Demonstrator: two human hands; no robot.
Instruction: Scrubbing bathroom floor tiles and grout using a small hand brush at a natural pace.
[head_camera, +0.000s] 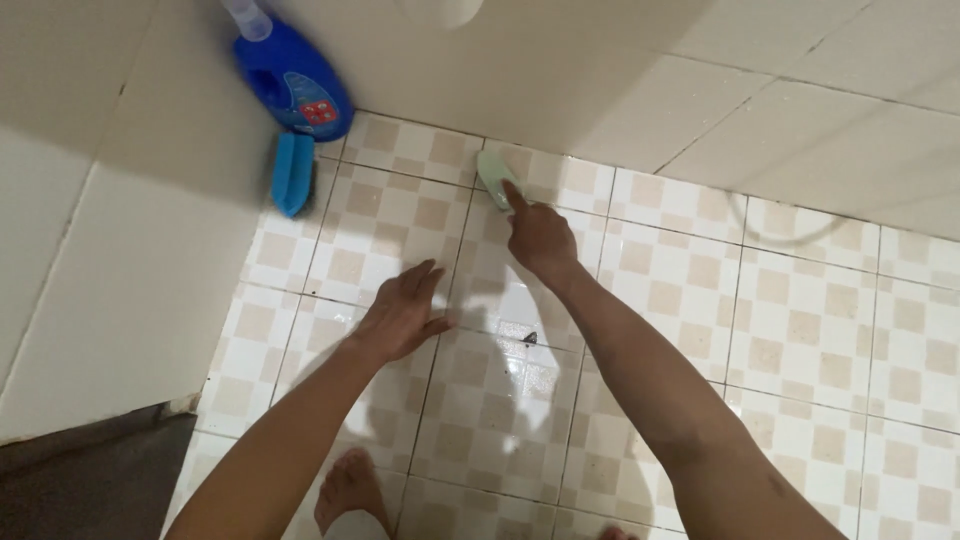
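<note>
My right hand (540, 238) reaches forward across the wet checkered tile floor (800, 330) and grips a pale green scrub brush (493, 176) pressed to the floor near the base of the wall. My left hand (402, 313) rests flat on the tiles with its fingers spread, holding nothing. A blue detergent bottle (292, 80) with a clear cap leans in the corner, and a blue scrub brush (292, 172) lies just below it on the floor.
Pale tiled walls (120, 260) close the corner at left and behind. My bare foot (348, 490) shows at the bottom. A small dark speck (530, 338) lies on the tiles between my arms. A thin cord-like line (790, 238) curves at the right wall base.
</note>
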